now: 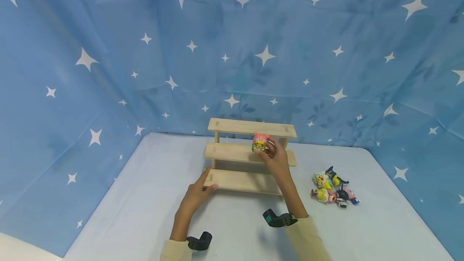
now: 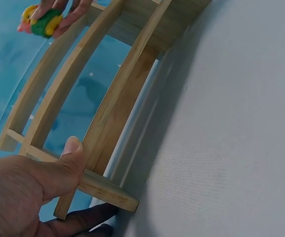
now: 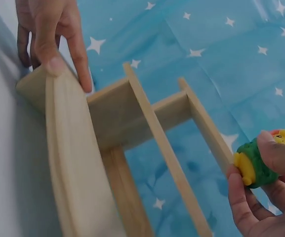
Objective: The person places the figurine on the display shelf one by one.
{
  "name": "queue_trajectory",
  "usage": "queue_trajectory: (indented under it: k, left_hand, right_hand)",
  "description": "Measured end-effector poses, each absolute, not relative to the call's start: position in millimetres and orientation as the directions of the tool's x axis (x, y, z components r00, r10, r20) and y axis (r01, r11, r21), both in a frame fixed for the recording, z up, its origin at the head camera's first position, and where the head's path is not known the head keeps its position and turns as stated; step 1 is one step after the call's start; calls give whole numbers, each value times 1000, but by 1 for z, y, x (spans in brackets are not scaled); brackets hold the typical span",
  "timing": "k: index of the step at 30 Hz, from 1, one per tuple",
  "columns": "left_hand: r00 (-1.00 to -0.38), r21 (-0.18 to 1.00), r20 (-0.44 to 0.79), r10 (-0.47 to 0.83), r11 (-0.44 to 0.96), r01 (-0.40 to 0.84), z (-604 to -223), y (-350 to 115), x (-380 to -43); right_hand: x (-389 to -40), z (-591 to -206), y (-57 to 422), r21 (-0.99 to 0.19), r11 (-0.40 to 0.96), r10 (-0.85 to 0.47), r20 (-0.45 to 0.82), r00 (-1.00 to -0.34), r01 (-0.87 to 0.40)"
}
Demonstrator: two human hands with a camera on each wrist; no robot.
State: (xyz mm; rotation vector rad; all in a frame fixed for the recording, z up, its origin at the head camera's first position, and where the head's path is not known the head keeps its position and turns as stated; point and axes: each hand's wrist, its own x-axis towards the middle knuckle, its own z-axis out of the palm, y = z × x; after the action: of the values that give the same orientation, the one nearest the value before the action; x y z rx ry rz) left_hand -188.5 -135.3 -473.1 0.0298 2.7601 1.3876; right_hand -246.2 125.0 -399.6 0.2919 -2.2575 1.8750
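Observation:
A three-tier wooden shelf (image 1: 243, 180) stands on the white table. My left hand (image 1: 197, 191) grips the left end of its lowest tier, the thumb (image 2: 72, 148) lying on the wood in the left wrist view. With my right hand (image 1: 277, 158) I pinch a small toy figure (image 1: 259, 141) between thumb and fingers. It has a pink hood with ears, a yellow face and a green body with yellow feet. In the head view the figure overlaps the middle tier, just below the top tier (image 1: 250, 126). In the right wrist view the figure (image 3: 255, 163) is tilted on its side.
Several small toy figures (image 1: 328, 186) lie in a cluster on the table, right of the shelf. A blue cloth (image 1: 264, 79) with white stars hangs behind and at both sides of the white table (image 1: 159, 164). Both wrists wear black cameras (image 1: 279, 218).

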Motion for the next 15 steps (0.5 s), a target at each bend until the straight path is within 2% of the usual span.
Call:
queue_trajectory:
  k: [7,15]
  left_hand:
    - [-998,809,-26,49,588,8,-475,-134,-187]
    - [-999,808,-17,48,588,15,-476,-135,-187]
  right_hand:
    - [-262,-388,100,-939,148,-40,308,-950,-311]
    - [-290,-373,77,-845,279,-78,453,-888,-456]
